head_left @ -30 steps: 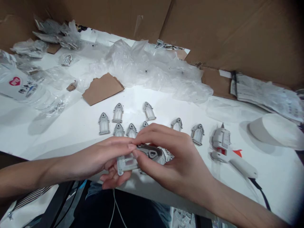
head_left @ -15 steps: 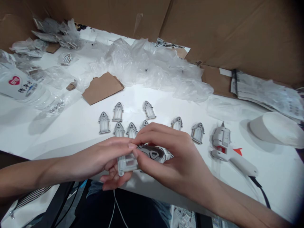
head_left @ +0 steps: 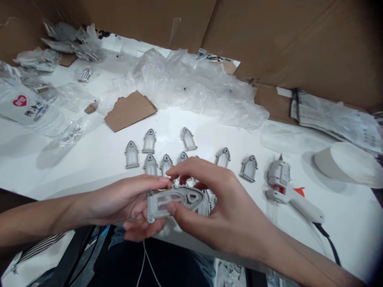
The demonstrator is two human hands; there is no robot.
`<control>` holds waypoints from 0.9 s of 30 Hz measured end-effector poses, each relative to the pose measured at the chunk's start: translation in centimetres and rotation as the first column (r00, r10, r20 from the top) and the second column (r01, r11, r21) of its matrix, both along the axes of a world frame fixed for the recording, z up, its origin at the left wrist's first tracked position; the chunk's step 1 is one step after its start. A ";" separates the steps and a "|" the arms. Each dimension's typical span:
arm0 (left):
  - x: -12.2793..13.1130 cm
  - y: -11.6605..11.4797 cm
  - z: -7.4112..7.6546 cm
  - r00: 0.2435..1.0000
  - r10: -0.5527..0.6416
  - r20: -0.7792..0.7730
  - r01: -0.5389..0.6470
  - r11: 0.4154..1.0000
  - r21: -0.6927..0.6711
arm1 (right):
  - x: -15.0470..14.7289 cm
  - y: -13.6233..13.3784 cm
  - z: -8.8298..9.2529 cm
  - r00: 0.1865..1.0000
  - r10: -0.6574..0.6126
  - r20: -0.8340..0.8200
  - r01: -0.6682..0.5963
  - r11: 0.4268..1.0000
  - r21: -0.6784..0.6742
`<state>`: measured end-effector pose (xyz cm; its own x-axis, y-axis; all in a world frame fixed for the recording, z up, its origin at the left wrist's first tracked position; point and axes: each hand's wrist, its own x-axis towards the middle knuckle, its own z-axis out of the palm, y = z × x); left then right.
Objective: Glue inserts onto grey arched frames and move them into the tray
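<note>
A small grey arched window-frame piece [head_left: 158, 204] with a translucent pane lies sideways between my hands, its pointed end to the right. My left hand [head_left: 134, 203] cradles its base end, fingers curled beneath and thumb stretched along above it. My right hand [head_left: 221, 195] holds the piece with its thumb on the pane and fingers arched over the far edge. Behind the pointed end, partly covered by my right hand, are more grey pieces [head_left: 212, 198]. Several matching pieces, such as this arched piece [head_left: 188, 139] and another arched piece [head_left: 132, 154], lie on the white table just beyond.
To the right lies a white glue gun [head_left: 279, 175] with a black cord, near a white cup [head_left: 344, 163]. Crumpled clear plastic bags [head_left: 185, 83] line the back. A torn cardboard piece [head_left: 131, 111] and a water bottle [head_left: 38, 111] are at left.
My right hand's fingers have lifted and spread from the left thumb, uncovering more of the window-frame piece. The piece has tilted slightly to face up more. The table items stay put.
</note>
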<state>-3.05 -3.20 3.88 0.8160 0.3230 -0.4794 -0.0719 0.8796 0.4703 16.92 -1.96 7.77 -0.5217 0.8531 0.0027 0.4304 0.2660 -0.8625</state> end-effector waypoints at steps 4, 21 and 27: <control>-0.2 0.3 -0.5 1.000 -0.015 0.009 0.015 0.998 0.065 | 0.4 0.3 -0.6 0.999 -0.032 0.017 0.034 0.982 -0.187; -7.3 1.0 -2.7 0.562 0.614 -0.554 0.096 0.616 0.782 | 11.6 0.6 -3.3 0.891 -0.454 0.014 0.433 0.840 -0.326; -9.0 1.4 -4.0 0.442 0.760 -0.477 0.156 0.458 0.875 | 15.8 0.1 -2.6 0.814 -0.580 0.030 0.561 0.772 -0.298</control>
